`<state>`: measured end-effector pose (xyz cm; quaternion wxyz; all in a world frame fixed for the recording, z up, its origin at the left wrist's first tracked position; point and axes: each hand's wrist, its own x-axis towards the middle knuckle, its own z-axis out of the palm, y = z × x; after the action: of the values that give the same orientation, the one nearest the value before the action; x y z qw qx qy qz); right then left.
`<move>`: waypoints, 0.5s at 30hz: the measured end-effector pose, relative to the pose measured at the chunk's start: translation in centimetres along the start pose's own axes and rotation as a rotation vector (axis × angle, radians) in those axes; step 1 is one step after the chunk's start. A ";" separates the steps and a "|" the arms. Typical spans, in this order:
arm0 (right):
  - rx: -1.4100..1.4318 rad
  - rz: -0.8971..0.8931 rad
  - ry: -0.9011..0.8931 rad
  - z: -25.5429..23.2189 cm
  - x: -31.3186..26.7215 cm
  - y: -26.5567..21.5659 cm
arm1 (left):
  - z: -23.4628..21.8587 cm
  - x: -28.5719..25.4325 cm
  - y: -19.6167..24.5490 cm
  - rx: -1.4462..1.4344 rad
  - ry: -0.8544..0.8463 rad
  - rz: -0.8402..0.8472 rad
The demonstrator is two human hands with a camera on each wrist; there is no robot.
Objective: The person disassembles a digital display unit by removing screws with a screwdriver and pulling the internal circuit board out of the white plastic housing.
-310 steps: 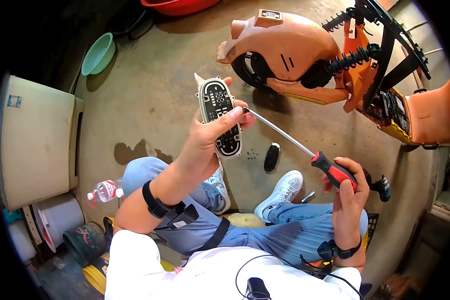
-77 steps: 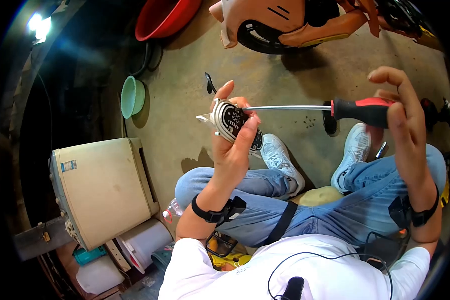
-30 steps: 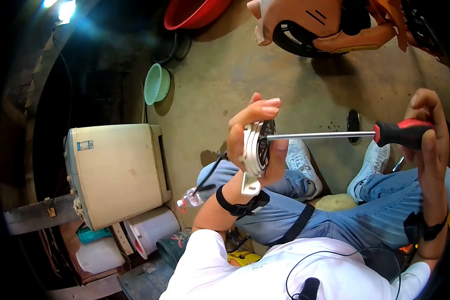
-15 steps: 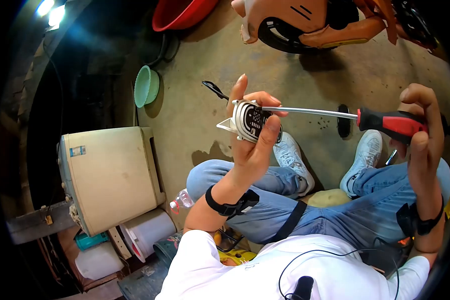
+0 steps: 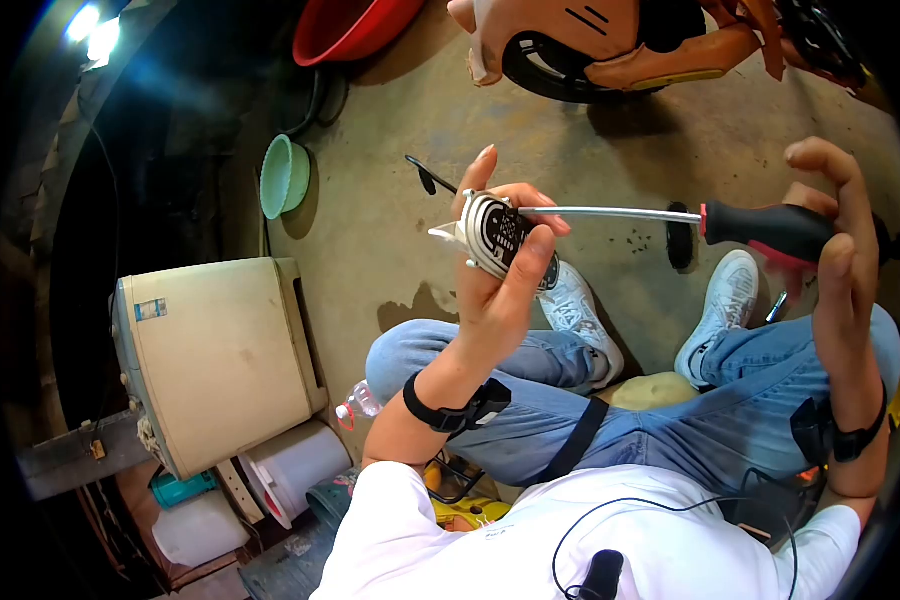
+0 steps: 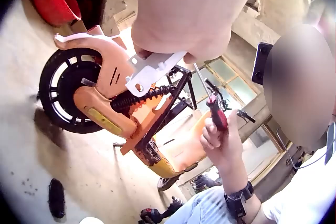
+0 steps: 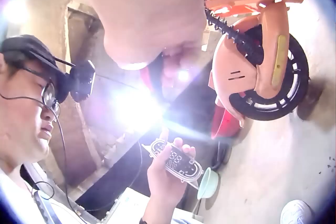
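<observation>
My left hand point(image 5: 500, 300) holds a white-rimmed oval instrument display point(image 5: 490, 238), thumb over its black face and fingers around the far side. A thin black cable point(image 5: 428, 172) trails out behind it. In the right wrist view the display point(image 7: 176, 162) shows its dark face with printed digits and symbols. My right hand point(image 5: 842, 290) grips the black and red handle of a screwdriver point(image 5: 765, 230), with the index finger raised off it. The long steel shank runs level to the display's edge, its tip beside my left fingers. A white mounting tab point(image 6: 149, 77) sticks out in the left wrist view.
An orange scooter body with a wheel point(image 5: 570, 65) stands ahead. A small black part point(image 5: 680, 243) and several screws point(image 5: 630, 242) lie on the floor near my shoes. At left are a green basin point(image 5: 285, 178), a beige appliance point(image 5: 215, 365) and a bottle point(image 5: 360, 400).
The display was tipped edge-on a second ago and now shows its face again. The screwdriver handle has rolled, its black side now up, and my right fingers have loosened and spread.
</observation>
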<state>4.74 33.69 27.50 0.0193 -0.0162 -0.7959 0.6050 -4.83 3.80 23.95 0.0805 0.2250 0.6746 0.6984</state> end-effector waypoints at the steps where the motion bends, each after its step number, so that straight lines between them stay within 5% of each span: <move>1: 0.040 -0.068 0.044 1.0 0.4 -0.1 | 0.1 0.0 0.0 0.003 0.014 -0.031; 2: -0.034 -0.247 0.087 2.1 1.1 -0.1 | 0.1 0.1 0.1 0.006 0.028 -0.061; 6: -0.035 -0.354 0.233 4.1 1.4 0.4 | -0.1 0.2 0.0 -0.032 0.036 -0.119; 10: 0.041 -0.087 0.110 1.1 0.3 0.2 | 0.1 0.1 0.1 -0.035 0.007 -0.144; 15: -0.039 -0.274 0.201 3.4 1.4 -0.2 | 0.2 0.0 0.2 -0.040 0.002 -0.171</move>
<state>3.12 30.46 26.84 0.1805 0.0316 -0.7963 0.5765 -4.73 4.00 24.15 0.1437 0.1643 0.6775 0.7024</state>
